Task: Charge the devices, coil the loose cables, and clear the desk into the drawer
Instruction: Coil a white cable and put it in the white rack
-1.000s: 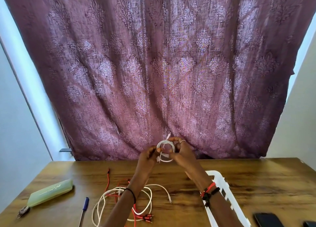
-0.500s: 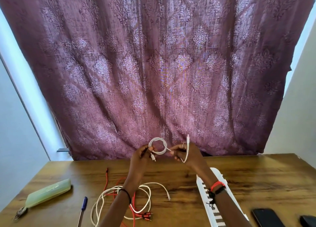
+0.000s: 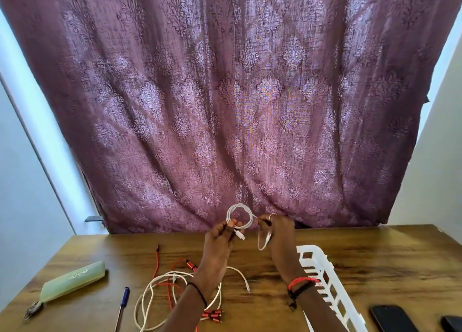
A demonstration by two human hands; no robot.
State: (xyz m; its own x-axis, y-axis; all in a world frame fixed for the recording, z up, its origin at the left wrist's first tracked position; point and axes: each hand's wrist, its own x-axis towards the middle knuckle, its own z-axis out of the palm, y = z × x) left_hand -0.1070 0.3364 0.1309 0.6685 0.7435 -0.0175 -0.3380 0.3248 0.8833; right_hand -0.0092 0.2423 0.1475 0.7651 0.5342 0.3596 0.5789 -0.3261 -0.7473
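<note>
Above the wooden desk [image 3: 375, 261] I hold a small white cable [image 3: 239, 213] wound into a coil. My left hand [image 3: 221, 236] pinches the coil at its lower edge, with a plug end hanging by the fingers. My right hand [image 3: 276, 231] pinches the cable's free end, which loops down beside it. On the desk below lie a loose white cable [image 3: 160, 294] and a red cable [image 3: 172, 281] tangled together. A dark phone [image 3: 392, 318] lies at the bottom right, with a second dark device [image 3: 453, 324] at the frame's edge.
A white slotted plastic tray [image 3: 322, 276] lies under my right forearm. A pale green pouch [image 3: 72, 280] with a key ring sits at the left, a blue pen [image 3: 122, 304] beside it. A purple patterned curtain [image 3: 225, 106] hangs behind the desk.
The coil has come apart from a tight bundle held between both hands. My right hand drew the free end out to the right, then lowered it from upright to hanging down.
</note>
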